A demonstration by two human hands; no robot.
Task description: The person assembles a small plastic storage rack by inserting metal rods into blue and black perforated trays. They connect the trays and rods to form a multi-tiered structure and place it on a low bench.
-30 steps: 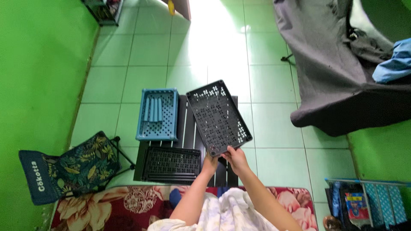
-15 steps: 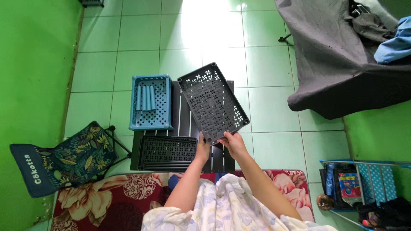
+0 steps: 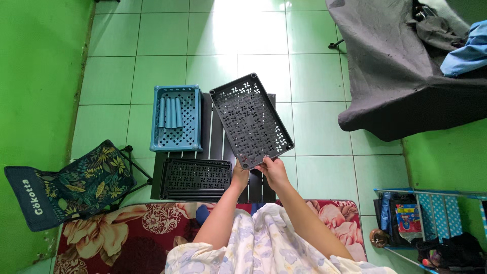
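I hold a black perforated plastic tray panel (image 3: 251,120) tilted above a small black slatted table (image 3: 218,137). My left hand (image 3: 239,175) and my right hand (image 3: 274,170) both grip its near short edge. On the table's near left lies a stack of black perforated panels (image 3: 195,177). A blue perforated tray (image 3: 176,117) holding several blue tubes sits at the table's far left.
A folding chair with leaf-pattern fabric (image 3: 71,183) stands at the left. A floral red rug (image 3: 127,233) lies under me. A grey cloth-covered piece of furniture (image 3: 401,71) fills the upper right. A rack with bags (image 3: 431,218) stands at the lower right. Green tiled floor all around.
The black panel stays in both hands, swinging slightly to a steeper angle over the table. The view has shifted as my head moved.
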